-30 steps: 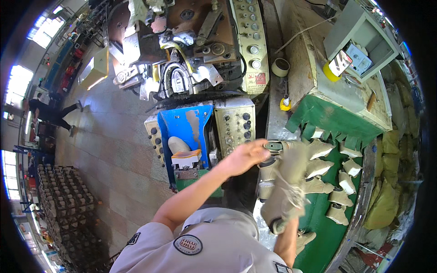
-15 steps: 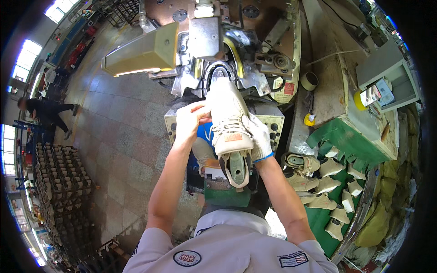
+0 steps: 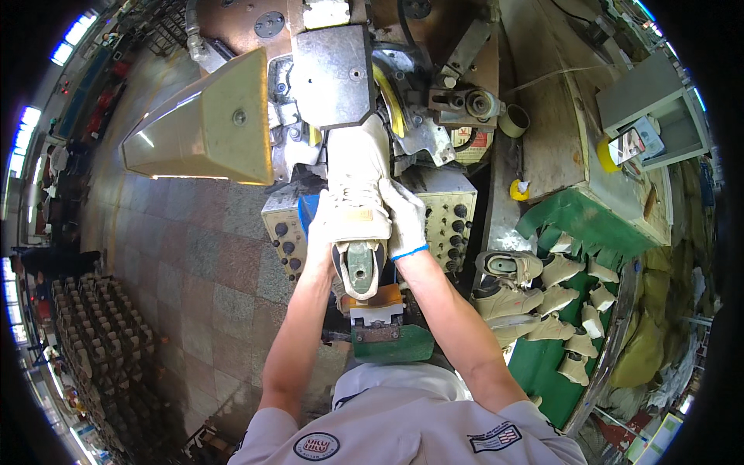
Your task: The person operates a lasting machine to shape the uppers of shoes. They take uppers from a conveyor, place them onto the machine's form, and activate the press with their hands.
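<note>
A cream lace-up shoe upper (image 3: pixel 358 203) is stretched over a green last (image 3: pixel 359 267), whose open heel end faces me. Its toe reaches under a metal plate (image 3: pixel 332 77) of the machine in front of me. My left hand (image 3: pixel 321 232) presses against the shoe's left side near the tongue, fingers partly hidden by it. On the opposite side my right hand (image 3: pixel 404 217), in a white glove with a blue cuff edge, grips the upper. The shoe is held between both hands, level with the machine's jaws. Whether the toe touches the metal cannot be seen.
Left of the plate juts a yellowish guard (image 3: pixel 209 120). Knobbed control boxes (image 3: pixel 446 225) flank the shoe. Several similar shoe uppers (image 3: pixel 554 298) lie on a green surface at right. A rack of shoe parts (image 3: pixel 101 325) stands at far left. A phone (image 3: pixel 626 146) rests by a grey cabinet.
The shoe has straightened, and its toe has gone under the metal plate. My left hand has come down and closed against the shoe's side. The view has moved closer to the machine.
</note>
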{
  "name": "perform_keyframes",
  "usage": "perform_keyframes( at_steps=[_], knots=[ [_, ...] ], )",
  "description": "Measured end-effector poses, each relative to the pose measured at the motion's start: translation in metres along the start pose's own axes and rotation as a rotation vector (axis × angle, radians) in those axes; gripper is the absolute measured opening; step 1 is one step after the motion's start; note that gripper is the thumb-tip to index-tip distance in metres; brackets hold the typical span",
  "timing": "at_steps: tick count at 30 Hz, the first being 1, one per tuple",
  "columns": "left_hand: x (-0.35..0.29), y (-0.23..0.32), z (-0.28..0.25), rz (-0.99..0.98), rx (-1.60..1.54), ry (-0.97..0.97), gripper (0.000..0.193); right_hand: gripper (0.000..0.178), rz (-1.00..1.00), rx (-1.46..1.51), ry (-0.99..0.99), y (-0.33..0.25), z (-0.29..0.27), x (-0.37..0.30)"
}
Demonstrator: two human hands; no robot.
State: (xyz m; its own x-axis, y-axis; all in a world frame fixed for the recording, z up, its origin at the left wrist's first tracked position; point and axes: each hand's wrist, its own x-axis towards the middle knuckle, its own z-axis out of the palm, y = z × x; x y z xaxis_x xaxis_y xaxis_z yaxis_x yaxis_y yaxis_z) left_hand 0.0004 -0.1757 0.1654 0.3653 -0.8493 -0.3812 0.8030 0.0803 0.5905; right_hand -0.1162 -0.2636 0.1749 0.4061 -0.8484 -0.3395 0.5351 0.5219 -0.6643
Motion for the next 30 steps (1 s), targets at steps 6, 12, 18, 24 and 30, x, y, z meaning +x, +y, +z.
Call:
perform_keyframes(
  at_steps=[6, 12, 18, 24, 30],
  knots=[
    [0.015, -0.02, -0.016, -0.018, -0.012, -0.059, 0.045, 0.035, 0.052, -0.045, 0.062, 0.003, -0.009, 0.008],
    [0.022, -0.016, -0.018, -0.004, 0.085, -0.188, 0.034, 0.035, 0.035, -0.012, 0.095, 0.002, -0.008, 0.014],
    [0.028, -0.029, -0.042, 0.103, 0.24, -0.142, 0.033, 0.034, 0.036, -0.027, 0.12, 0.011, -0.014, 0.013],
    [0.041, -0.045, -0.063, 0.223, 0.261, -0.116, 0.034, 0.035, -0.014, -0.173, 0.155, 0.03, -0.027, 0.017],
    [0.045, -0.04, -0.062, 0.231, 0.306, -0.13, 0.032, 0.038, -0.044, -0.205, 0.163, 0.031, -0.023, 0.019]
  ],
)
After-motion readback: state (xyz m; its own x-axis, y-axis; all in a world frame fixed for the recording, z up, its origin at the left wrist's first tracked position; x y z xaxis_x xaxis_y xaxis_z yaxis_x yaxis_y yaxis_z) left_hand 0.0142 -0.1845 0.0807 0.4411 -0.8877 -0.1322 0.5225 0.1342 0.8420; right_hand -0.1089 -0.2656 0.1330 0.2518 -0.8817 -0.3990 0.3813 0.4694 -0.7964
